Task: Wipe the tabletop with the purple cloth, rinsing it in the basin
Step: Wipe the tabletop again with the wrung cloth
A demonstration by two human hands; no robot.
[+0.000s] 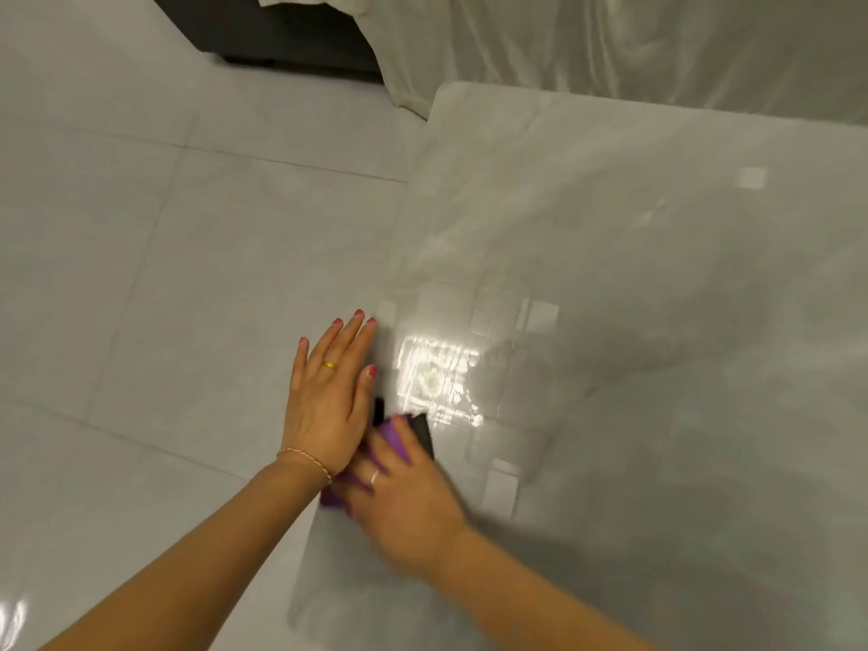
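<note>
The glossy pale tabletop (610,256) fills the right half of the view and shows wet streaks. The purple cloth (392,436) lies bunched at the table's left edge, mostly covered by my right hand (404,500). That hand grips the cloth against the surface and is blurred. My left hand (329,392) is flat with straight fingers right beside the cloth, at the table's left edge and partly over the floor. A small dark shape (422,434) shows just past the cloth; I cannot tell what it is. No basin is in view.
Grey floor tiles (141,274) cover the left half. White draped fabric (610,44) hangs behind the table's far edge. A dark piece of furniture (291,35) stands at the top left. A bright light reflection (437,373) glares on the tabletop.
</note>
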